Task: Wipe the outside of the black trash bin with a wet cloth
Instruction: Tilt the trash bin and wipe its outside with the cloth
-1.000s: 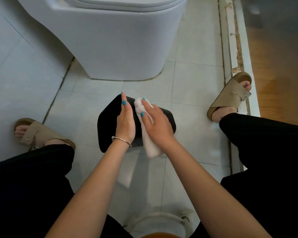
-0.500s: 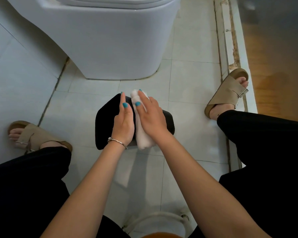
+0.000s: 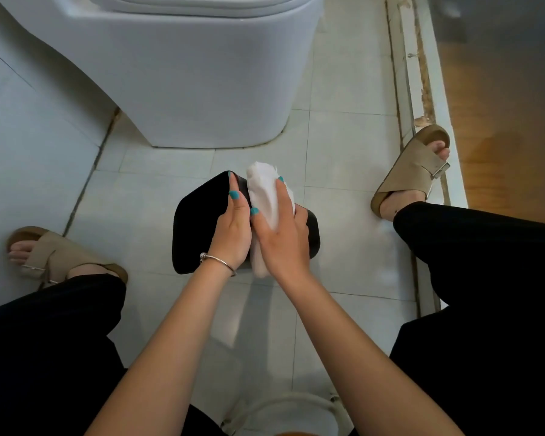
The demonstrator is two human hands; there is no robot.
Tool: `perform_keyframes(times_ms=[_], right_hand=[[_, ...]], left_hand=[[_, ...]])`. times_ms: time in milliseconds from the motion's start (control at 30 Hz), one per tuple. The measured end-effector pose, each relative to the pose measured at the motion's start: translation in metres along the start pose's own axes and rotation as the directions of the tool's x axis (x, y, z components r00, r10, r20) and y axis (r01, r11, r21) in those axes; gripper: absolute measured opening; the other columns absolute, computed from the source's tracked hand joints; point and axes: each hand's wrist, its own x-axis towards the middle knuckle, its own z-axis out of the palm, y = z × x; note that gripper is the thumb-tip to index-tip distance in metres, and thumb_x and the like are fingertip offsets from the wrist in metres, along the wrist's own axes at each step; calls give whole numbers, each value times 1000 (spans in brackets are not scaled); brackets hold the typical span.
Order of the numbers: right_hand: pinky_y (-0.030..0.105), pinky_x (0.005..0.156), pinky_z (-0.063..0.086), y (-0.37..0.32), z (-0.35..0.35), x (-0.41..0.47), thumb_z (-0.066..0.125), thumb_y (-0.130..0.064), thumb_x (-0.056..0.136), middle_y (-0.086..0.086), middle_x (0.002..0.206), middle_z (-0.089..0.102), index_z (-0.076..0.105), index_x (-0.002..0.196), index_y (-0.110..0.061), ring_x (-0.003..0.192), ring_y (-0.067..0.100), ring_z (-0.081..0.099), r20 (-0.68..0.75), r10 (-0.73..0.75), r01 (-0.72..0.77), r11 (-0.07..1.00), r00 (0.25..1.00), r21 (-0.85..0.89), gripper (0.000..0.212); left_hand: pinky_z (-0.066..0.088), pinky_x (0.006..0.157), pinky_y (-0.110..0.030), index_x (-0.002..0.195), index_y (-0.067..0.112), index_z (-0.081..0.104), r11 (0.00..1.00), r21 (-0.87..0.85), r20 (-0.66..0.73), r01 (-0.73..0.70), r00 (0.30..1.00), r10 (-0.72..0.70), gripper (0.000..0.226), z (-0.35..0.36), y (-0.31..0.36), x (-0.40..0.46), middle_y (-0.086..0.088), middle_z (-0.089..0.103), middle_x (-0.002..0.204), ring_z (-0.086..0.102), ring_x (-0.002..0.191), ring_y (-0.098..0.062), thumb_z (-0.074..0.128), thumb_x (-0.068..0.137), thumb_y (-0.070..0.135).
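Note:
The black trash bin [image 3: 199,225] stands on the tiled floor between my feet, seen from above. My left hand [image 3: 233,234] rests flat on its top with fingers straight, steadying it. My right hand [image 3: 280,237] holds a folded white cloth [image 3: 265,193] against the bin's top, thumb and fingers curled round the cloth. The cloth's far end sticks out past my fingers and its near end hangs over the bin's front edge. Most of the bin's right half is hidden under my hands.
A white toilet base [image 3: 195,83] stands just beyond the bin. My sandalled feet flank it, one at the left [image 3: 54,256], one at the right [image 3: 416,171] beside a raised door sill [image 3: 422,89]. A white bucket rim [image 3: 283,407] sits at the bottom edge.
My right hand has slid the cloth away from me along the bin's top, then drawn slightly back. My left hand has stayed pressed on the bin.

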Motion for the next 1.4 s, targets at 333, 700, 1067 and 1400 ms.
perform_keyframes(times_ms=[333,700,1067,1400], right_hand=[[43,91,47,-12,8,34,43,-59,93,6,134,37,19,145,-54,112,32,50,3,-54,54,992,999,-111,58],[37,86,36,-13,2,54,48,-56,93,7,148,22,25,146,-45,117,35,42,19,-20,23,989,1000,-144,59],[46,97,46,-35,-1,54,35,-48,101,3,143,29,32,146,-47,115,29,51,86,-192,194,981,978,-23,45],[46,94,46,-19,-3,60,33,-47,99,5,142,30,30,144,-52,105,35,53,54,-20,34,961,998,-276,45]], left_hand=[[31,65,2,153,28,4,999,9,1,-34,999,34,52,-11,-12,2,11,48,120,40,92,20,21,104,35],[34,54,-7,152,33,0,996,71,5,-62,998,62,53,-9,-21,11,17,37,71,43,65,-3,23,104,36],[37,71,5,153,33,7,990,-31,110,-136,984,138,62,-4,-17,9,19,49,119,48,82,30,16,94,52],[32,58,0,152,27,4,991,60,31,-115,993,114,51,-7,-25,-2,23,24,75,29,63,12,18,103,35]])
